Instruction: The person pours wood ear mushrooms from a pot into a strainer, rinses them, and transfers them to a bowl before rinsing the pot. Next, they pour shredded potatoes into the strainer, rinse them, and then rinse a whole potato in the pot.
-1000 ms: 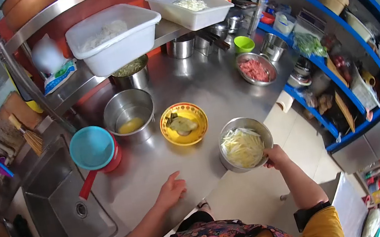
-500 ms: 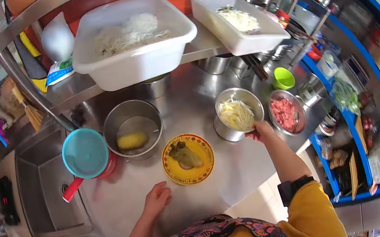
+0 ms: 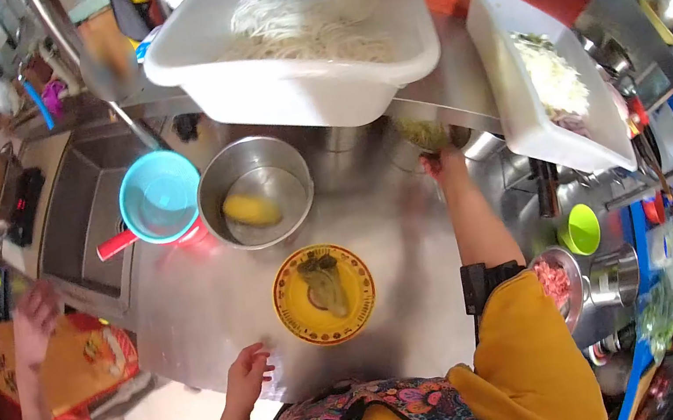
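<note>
My right hand (image 3: 439, 164) grips the rim of a metal pot (image 3: 405, 156) with pale shredded strips in it. The pot is blurred and partly under the shelf's edge. Over the counter's front edge my left hand (image 3: 248, 374) hangs with its fingers apart, holding nothing. Between my hands, a yellow patterned plate (image 3: 292, 329) bears a soft, greenish-brown peeled vegetable (image 3: 325, 287), perhaps an eggplant. Behind it stands a large steel pot (image 3: 284, 190) with a yellow oblong piece (image 3: 252, 210) inside.
A blue dipper (image 3: 160, 197) sits by the sink (image 3: 81, 226). White tubs of noodles (image 3: 295, 92) and shredded food (image 3: 502, 84) occupy the shelf. A bowl of pink meat (image 3: 555, 280) and a green cup (image 3: 578, 230) stand right. Another person's arm (image 3: 32, 385) reaches in at left.
My right hand has moved the metal pot back, away from beside the meat bowl towards the shelf. The view has turned, and another person's arm has come in at left.
</note>
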The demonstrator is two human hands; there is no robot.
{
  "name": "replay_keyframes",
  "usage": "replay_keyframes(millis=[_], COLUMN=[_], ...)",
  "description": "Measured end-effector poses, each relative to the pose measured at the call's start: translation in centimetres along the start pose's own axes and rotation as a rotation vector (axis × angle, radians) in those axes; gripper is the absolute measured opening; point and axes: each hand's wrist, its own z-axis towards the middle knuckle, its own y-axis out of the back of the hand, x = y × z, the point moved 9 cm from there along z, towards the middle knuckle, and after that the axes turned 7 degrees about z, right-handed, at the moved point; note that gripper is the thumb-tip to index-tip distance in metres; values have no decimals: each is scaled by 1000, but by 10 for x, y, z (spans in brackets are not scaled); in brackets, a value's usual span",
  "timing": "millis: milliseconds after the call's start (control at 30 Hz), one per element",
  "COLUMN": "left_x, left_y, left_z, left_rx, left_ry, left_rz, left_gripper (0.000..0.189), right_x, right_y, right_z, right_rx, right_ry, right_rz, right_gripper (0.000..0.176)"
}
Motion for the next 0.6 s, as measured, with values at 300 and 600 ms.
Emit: replay_keyframes(millis=[300,600], left_x=[12,1], left_y=[-6,0], left_z=[4,14], left_rx=[-93,-136], left_ry=[-68,-117], left_rz=[111,125], left_gripper=[34,30], right_x=[7,-69], right_y=[-26,-46], right_z=[63,-96], right_rx=[144,517], right_ry=[8,-155], right_rz=[48,-626], right_gripper=[46,62])
